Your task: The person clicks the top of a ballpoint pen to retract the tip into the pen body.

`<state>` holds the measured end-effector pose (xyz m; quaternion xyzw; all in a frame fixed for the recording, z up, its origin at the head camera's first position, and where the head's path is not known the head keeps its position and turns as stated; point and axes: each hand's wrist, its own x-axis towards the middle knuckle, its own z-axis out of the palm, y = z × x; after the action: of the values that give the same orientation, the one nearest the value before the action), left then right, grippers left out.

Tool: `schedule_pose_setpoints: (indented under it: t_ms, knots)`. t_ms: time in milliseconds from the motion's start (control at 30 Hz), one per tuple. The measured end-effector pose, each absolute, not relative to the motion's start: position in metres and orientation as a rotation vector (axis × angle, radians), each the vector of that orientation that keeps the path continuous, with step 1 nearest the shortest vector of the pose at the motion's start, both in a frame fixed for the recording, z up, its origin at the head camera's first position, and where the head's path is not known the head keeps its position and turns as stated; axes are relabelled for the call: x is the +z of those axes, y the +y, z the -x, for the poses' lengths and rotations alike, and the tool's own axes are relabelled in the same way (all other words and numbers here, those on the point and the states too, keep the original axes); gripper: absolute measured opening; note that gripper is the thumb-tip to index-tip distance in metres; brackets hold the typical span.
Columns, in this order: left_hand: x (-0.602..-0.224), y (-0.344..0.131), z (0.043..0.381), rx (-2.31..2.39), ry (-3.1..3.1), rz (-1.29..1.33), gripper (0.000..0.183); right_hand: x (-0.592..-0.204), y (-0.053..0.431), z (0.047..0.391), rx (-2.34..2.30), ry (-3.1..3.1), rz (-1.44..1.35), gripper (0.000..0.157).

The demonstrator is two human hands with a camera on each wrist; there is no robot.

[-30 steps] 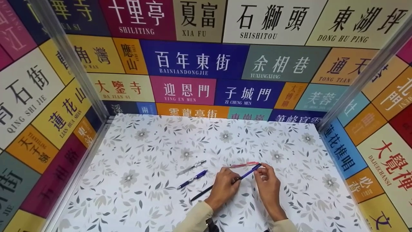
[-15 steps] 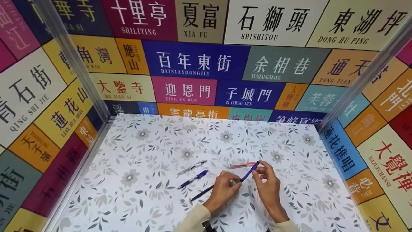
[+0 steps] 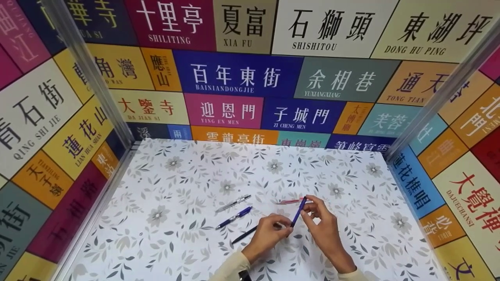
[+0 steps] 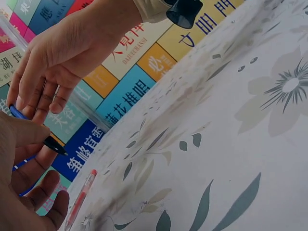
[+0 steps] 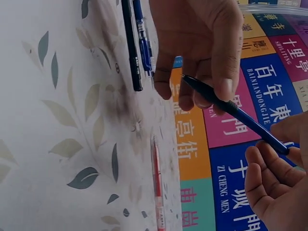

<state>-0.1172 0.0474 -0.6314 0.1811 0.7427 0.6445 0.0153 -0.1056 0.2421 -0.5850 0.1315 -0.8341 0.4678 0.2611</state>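
A slim blue pen with a dark tip is held above the tablecloth between both hands. My left hand pinches it near its dark lower end, with thumb and fingers. The opposite blue end is pinched by my right hand. In the right wrist view the pen slants across, its dark point sticking out past the left thumb. Behind the hands lies a red pen, partly hidden by the right fingers in the head view. A black pen lies beside the left hand, one end covered by it.
Left of the hands, a blue click pen and a clear pen lie slanted on the flower-patterned tablecloth. Panels with printed place names stand around the back and sides of the table, joined by clear corner strips.
The blue pen has swung steeper, its upper end moving left. The right hand has shifted slightly left, and the left hand slightly lower. The pens on the table have not moved.
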Motion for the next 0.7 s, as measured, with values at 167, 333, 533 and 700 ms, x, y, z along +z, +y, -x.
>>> schedule_pose_setpoints:
  t_ms: [167, 333, 533, 700]
  knots:
    - [-0.63, 0.044, 0.115, 2.049, 2.175, -0.525, 0.013, -0.578, 0.241, 0.103, 1.226, -2.254, -0.446, 0.06]
    - [-0.626, 0.042, 0.112, 2.06, 2.107, -0.496, 0.013, -0.573, 0.239, 0.101, 1.209, -2.244, -0.485, 0.06]
    - [-0.621, 0.041, 0.108, 2.058, 2.101, -0.524, 0.012, -0.57, 0.238, 0.1, 1.206, -2.224, -0.513, 0.061]
    - [-0.617, 0.038, 0.105, 2.064, 2.091, -0.571, 0.01, -0.57, 0.239, 0.099, 1.215, -2.207, -0.548, 0.063]
